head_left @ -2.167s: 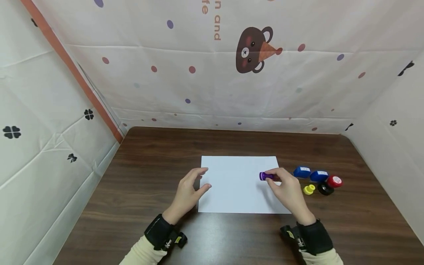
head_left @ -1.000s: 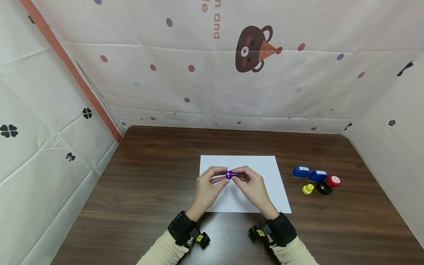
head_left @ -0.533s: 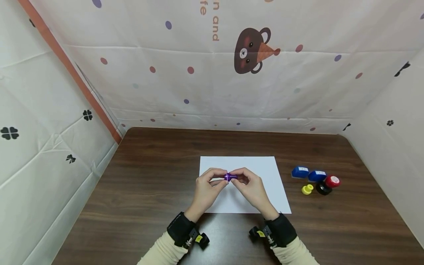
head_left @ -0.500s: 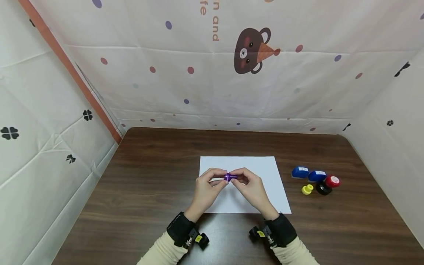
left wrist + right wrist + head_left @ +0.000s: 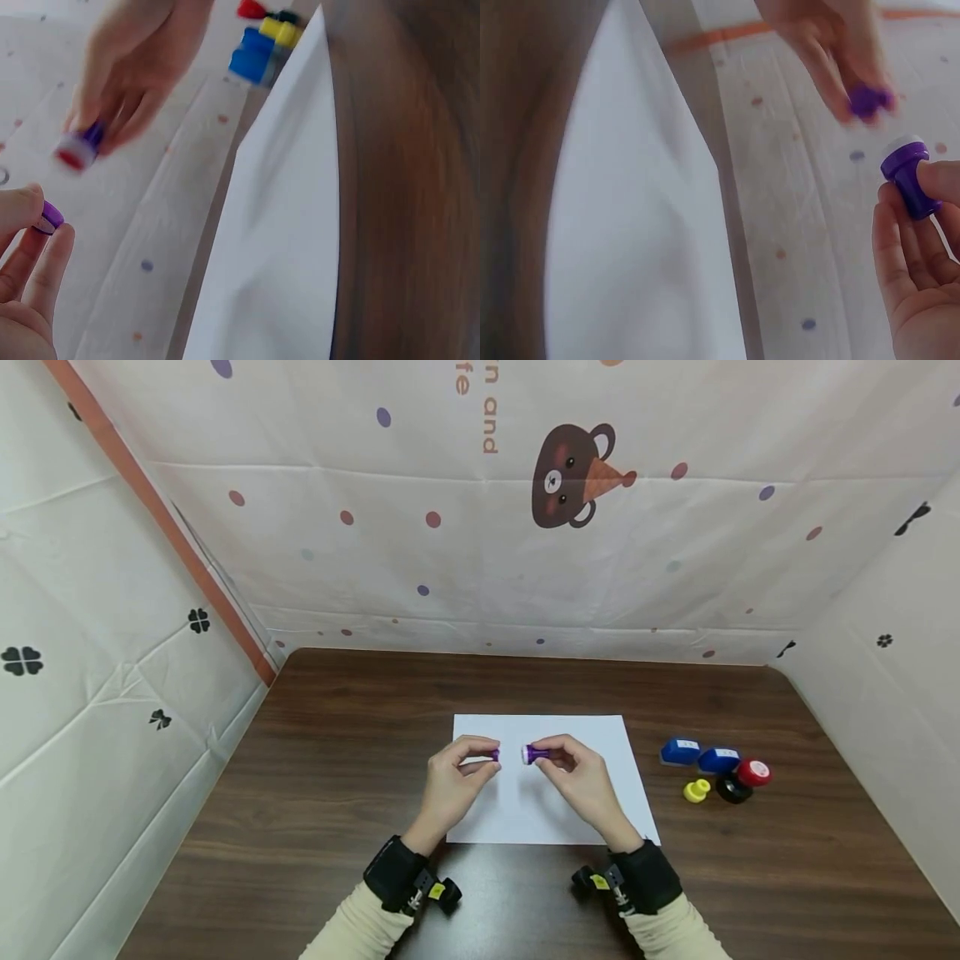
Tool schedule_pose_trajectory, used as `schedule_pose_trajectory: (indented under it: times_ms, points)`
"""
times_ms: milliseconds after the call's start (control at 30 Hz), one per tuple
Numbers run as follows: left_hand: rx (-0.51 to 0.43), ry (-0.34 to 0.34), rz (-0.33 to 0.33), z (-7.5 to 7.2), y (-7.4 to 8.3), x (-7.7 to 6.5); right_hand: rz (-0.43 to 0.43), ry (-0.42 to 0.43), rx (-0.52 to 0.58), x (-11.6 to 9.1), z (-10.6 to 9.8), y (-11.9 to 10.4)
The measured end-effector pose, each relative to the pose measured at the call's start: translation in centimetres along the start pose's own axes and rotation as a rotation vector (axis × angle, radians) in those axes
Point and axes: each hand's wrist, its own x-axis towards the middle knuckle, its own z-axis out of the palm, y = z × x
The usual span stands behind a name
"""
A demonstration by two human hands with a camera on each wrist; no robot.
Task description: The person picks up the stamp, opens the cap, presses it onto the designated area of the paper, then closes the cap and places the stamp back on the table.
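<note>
Over the white paper [image 5: 555,822], my right hand [image 5: 588,785] pinches a small purple stamp [image 5: 913,184] by its narrow handle. The stamp's uncovered end, with a pale rim, points left; its face looks red in the left wrist view, though blurred. My left hand [image 5: 448,789] holds the stamp's little purple cap [image 5: 49,217] between thumb and fingertips. A short gap separates cap and stamp, and both are raised above the paper.
Right of the paper on the brown wooden table [image 5: 352,735] lie two blue stamps [image 5: 680,752], a red-topped one [image 5: 753,772], a black one [image 5: 733,787] and a yellow one [image 5: 697,791]. Patterned white sheets [image 5: 480,552] hang behind and at the sides.
My right hand brought the purple stamp left to meet my left hand over the paper. The cap has come off, and the hands have moved slightly apart.
</note>
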Motion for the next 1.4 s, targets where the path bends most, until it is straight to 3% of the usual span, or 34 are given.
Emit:
schedule_pose_trajectory:
  times_ms: [133, 500, 800, 900, 1067, 1400]
  points:
    - [0.023, 0.049, -0.022, -1.1, -0.3, 0.0, 0.011, 0.053, -0.047, 0.2, -0.8, 0.7]
    - [0.029, 0.068, -0.005, -2.0, -0.7, -0.3, -0.050, 0.033, -0.177, 1.1, -0.1, 1.1]
    - [0.041, 0.129, -0.057, -2.9, -2.5, -0.8, -0.076, -0.013, -0.223, 2.9, 1.0, 1.1]
    - [0.041, 0.138, -0.071, -3.3, -1.5, -0.9, -0.094, -0.022, -0.247, 3.7, 1.4, 1.0]
    - [0.069, 0.159, -0.096, -3.7, -1.4, -1.1, -0.115, -0.053, -0.298, 5.0, 2.3, 1.2]
    - [0.051, 0.183, -0.092, -4.2, -4.4, -1.3, -0.159, -0.137, -0.411, 7.0, 4.1, 1.6]
